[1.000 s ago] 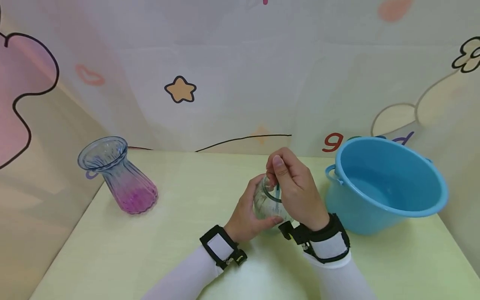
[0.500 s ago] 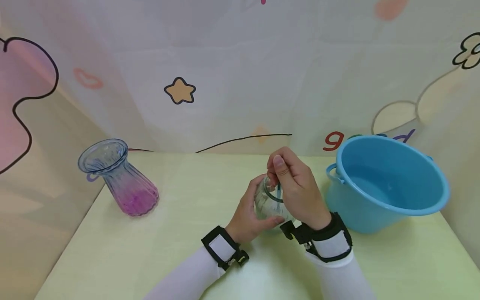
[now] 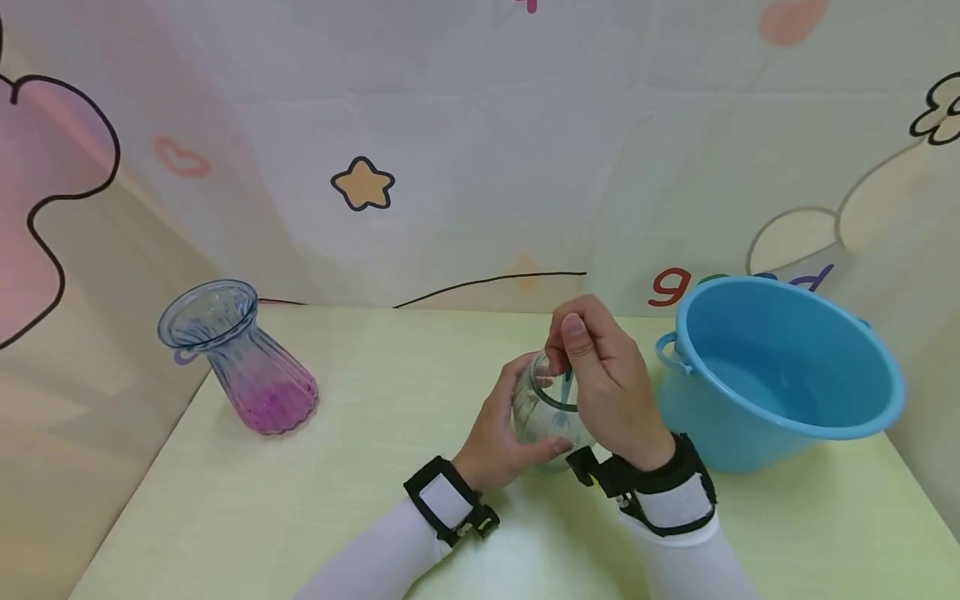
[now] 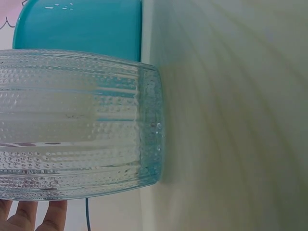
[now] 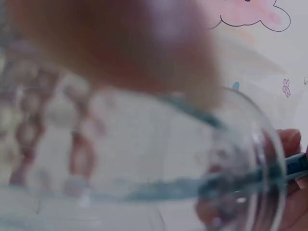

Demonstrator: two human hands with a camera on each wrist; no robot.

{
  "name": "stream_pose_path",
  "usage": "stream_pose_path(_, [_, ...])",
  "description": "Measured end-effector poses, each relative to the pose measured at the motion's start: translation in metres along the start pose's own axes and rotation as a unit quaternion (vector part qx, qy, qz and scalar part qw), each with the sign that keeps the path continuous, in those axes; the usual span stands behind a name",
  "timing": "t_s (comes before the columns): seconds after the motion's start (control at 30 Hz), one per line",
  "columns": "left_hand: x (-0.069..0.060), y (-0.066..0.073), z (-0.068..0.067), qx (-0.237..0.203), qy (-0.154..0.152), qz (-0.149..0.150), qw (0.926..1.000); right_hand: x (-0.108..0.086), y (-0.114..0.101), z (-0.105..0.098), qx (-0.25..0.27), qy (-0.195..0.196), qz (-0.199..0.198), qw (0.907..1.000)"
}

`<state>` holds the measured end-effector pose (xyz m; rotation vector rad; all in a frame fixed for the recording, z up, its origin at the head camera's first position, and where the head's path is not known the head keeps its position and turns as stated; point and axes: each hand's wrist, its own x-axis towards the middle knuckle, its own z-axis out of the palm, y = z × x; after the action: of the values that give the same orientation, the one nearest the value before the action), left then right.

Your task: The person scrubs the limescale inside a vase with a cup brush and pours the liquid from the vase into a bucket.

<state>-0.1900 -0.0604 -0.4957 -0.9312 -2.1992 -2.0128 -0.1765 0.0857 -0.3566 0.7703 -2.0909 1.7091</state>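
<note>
A clear, faintly green glass jar (image 3: pixel 538 417) with a round rim stands on the table at the middle, its mouth tilted up in the head view. My left hand (image 3: pixel 498 442) grips it, thumb across the front and fingers round the far side. Raised dots and ribs cover the glass jar (image 4: pixel 72 125) in the left wrist view. At its mouth my right hand (image 3: pixel 603 379) pinches a slim teal stick (image 5: pixel 297 164), which reaches down inside. My fingers hide the stick's top in the head view; its lower end is blurred through the glass.
Right of my right hand stands a light-blue bucket (image 3: pixel 750 450) with a side handle lug. A ribbed blue-to-pink glass vase (image 3: pixel 262 375) stands at the left of the pale table (image 3: pixel 360 467). Behind is a printed cloth backdrop (image 3: pixel 465 167).
My right hand has shifted slightly to the right at the jar's mouth, still holding the stick. My left hand keeps its grip on the jar. The head view has moved a little.
</note>
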Motion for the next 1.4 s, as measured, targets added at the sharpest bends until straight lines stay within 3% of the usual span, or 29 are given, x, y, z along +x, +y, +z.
stream_pose_path(0.27, [0.001, 0.003, -0.002, 0.014, 0.011, -0.014, 0.9997, 0.0, -0.014, -0.007, 0.026, 0.066, -0.079, 0.9944])
stream_pose_path(0.53, [-0.001, 0.0, 0.0, 0.018, 0.003, -0.016, 0.9997, -0.004, -0.02, -0.012, 0.111, 0.156, -0.161, 0.9682])
stream_pose_path(0.7, [-0.002, 0.0, -0.001, 0.025, 0.003, -0.022, 0.9995, -0.003, -0.016, -0.013, 0.089, 0.153, -0.135, 0.9749])
stream_pose_path(1.0, [-0.003, 0.003, -0.001, 0.027, 0.003, -0.033, 0.9991, 0.001, -0.004, -0.015, 0.066, 0.091, -0.071, 0.9911])
stream_pose_path(1.4, [-0.002, 0.002, -0.001, 0.027, 0.005, -0.019, 0.9994, 0.002, 0.001, -0.013, 0.049, 0.053, -0.027, 0.997])
